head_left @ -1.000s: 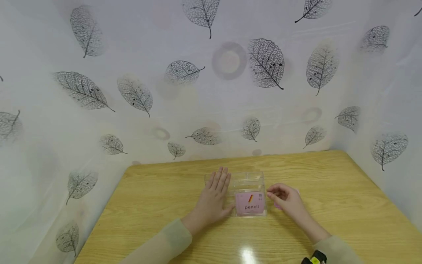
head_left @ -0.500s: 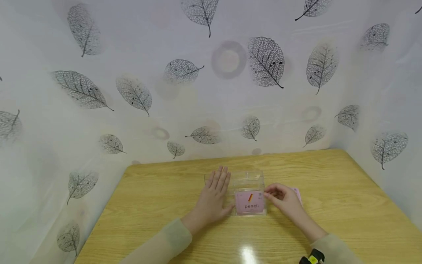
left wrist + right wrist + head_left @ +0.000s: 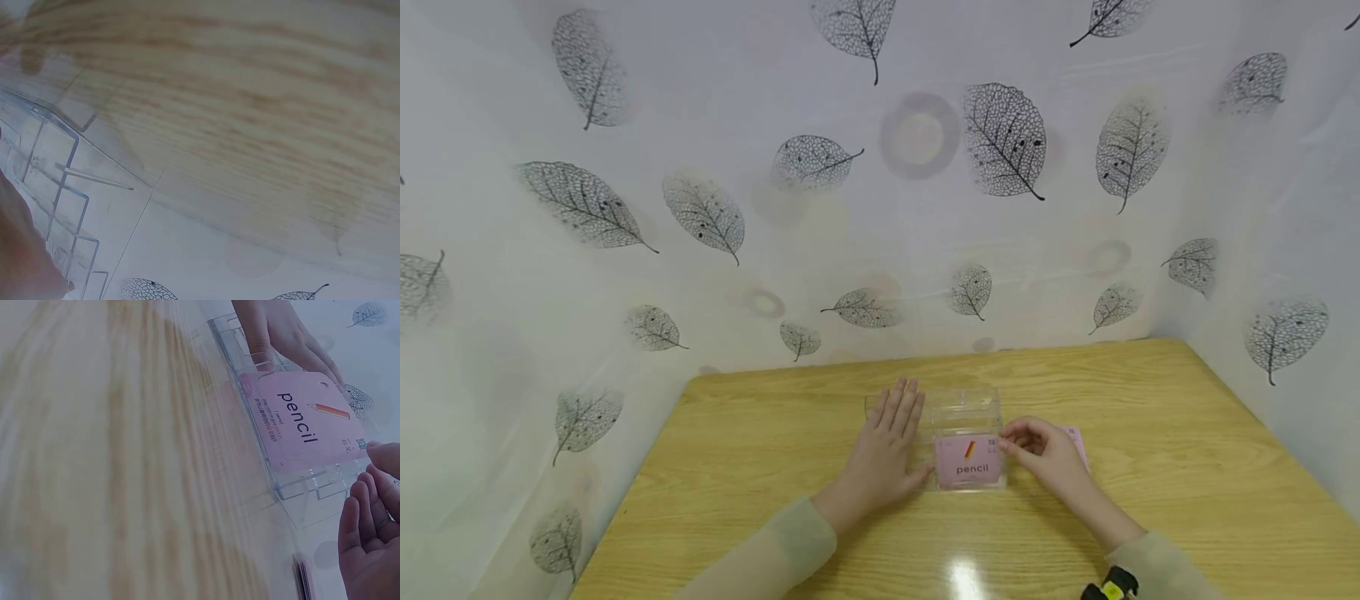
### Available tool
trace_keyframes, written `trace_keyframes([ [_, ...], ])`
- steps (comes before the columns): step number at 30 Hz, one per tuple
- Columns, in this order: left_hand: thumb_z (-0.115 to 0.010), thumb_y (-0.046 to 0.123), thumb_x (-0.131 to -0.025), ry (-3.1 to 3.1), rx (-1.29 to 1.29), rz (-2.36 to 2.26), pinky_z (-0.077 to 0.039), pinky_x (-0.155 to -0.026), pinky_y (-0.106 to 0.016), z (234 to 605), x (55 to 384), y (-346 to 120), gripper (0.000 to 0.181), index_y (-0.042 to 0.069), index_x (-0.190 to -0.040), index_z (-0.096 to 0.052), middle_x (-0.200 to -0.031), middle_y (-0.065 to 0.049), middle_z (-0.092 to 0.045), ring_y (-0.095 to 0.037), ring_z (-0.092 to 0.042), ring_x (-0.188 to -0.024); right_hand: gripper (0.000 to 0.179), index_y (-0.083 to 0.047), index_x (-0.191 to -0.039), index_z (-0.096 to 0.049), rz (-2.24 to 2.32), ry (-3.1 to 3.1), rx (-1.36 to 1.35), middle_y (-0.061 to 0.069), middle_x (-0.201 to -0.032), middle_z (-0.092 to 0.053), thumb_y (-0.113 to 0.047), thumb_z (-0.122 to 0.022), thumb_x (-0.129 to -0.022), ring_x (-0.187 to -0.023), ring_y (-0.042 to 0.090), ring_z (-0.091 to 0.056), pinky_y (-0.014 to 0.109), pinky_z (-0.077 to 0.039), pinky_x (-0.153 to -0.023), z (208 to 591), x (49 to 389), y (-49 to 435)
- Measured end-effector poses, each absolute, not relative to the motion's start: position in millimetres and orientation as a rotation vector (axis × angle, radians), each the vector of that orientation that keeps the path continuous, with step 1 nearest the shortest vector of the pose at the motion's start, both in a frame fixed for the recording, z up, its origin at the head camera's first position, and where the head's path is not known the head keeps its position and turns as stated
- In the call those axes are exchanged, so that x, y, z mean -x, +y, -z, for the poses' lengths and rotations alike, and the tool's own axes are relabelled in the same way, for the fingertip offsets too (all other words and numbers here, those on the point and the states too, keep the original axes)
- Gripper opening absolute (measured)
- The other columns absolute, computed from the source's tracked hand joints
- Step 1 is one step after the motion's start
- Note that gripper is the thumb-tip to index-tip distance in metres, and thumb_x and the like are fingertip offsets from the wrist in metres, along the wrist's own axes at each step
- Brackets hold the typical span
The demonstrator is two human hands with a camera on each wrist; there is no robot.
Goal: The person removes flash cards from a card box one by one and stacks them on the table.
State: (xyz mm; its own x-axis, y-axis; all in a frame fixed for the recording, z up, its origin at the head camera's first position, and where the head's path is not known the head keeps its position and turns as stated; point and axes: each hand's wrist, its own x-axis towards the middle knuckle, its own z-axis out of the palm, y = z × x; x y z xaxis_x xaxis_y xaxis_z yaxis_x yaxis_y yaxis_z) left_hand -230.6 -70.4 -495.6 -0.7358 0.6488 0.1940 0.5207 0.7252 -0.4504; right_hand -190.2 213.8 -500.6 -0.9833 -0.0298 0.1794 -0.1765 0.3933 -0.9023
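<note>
A pink flash card (image 3: pixel 970 462) printed "pencil", with a drawing of a pencil, stands in the front slot of a clear plastic tiered card holder (image 3: pixel 965 402). My right hand (image 3: pixel 1045 450) pinches the card's right edge near its small square code; in the right wrist view the thumb (image 3: pixel 383 456) lies at that corner with the fingers bent below. My left hand (image 3: pixel 883 454) rests with straight fingers over the left part of the holder, thumb beside the card. In the left wrist view, the holder's stepped clear dividers (image 3: pixel 78 181) show next to the hand's edge.
A stack of pink cards (image 3: pixel 1077 442) lies on the wooden table (image 3: pixel 745 467), partly hidden behind my right hand; its edge shows low in the right wrist view. A white leaf-patterned sheet (image 3: pixel 917 233) rises behind the table and along both sides.
My right hand has shifted slightly left, from just beside the holder to the card's right edge, uncovering more of the pink stack. The left hand and holder have stayed put.
</note>
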Motion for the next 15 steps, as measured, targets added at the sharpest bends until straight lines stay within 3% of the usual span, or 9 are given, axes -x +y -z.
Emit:
trace_keyframes([
  [15,-0.036,0.075,-0.102,-2.578,0.912,-0.502,-0.019,-0.137,-0.046,498.0,231.9,-71.6,0.103,0.0,-0.169,-0.014,-0.179,-0.02,-0.01,-0.037,-0.009,-0.167,0.009,-0.002,-0.101,-0.075,-1.614,-2.528,-0.173,0.004,-0.09,-0.072,-0.006,-0.079,-0.093,-0.077,0.001,-0.061,0.019,-0.056,-0.068,502.2,191.9,210.6],
])
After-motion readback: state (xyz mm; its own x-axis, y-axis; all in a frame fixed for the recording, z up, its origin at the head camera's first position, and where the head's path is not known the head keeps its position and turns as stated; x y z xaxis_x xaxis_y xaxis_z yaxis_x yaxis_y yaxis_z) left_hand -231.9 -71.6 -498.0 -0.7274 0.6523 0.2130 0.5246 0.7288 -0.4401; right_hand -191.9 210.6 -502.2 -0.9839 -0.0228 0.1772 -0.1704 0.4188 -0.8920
